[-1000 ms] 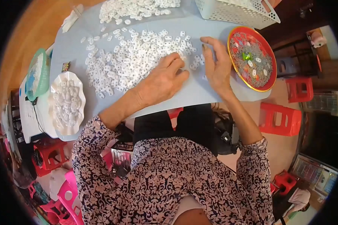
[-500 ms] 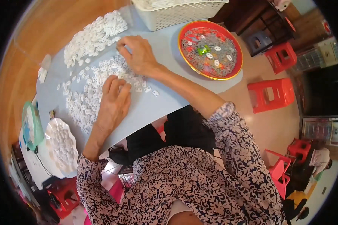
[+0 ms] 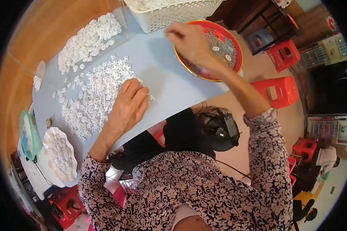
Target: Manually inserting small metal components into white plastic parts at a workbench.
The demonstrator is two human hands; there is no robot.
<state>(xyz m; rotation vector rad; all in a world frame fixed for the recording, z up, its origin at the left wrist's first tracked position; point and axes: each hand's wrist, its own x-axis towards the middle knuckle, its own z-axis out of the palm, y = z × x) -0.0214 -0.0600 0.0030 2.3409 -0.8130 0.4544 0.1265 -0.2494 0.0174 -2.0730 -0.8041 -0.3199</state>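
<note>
Your left hand [image 3: 129,103] had its fingers curled, low over the right edge of the small white pieces [image 3: 94,98]; I could not tell if it held one. Your right hand [image 3: 192,45] hung over the left side of the round red tray [image 3: 238,57] with its fingers bent, and I could not tell if anything was in it.

The white pieces lay spread over the left part of the table [image 3: 173,92], some on top of others. They looked hard, stiff and very light, and smooth enough to slip away, so the sides seemed the best place to pinch one. They did not look easy to break.

On the left was a green basket [image 3: 36,140], then a wavy white dish [image 3: 69,176] with more pieces in it. A thick heap [image 3: 90,40] lay far left. In the far middle stood a white basket [image 3: 177,17] with holes. The red tray held thin grey bits [image 3: 227,44]. The table was smooth and pale blue. Brown wood [image 3: 27,42] showed at left, and red stools [image 3: 286,91] stood on the pinkish floor [image 3: 241,158] at right.
</note>
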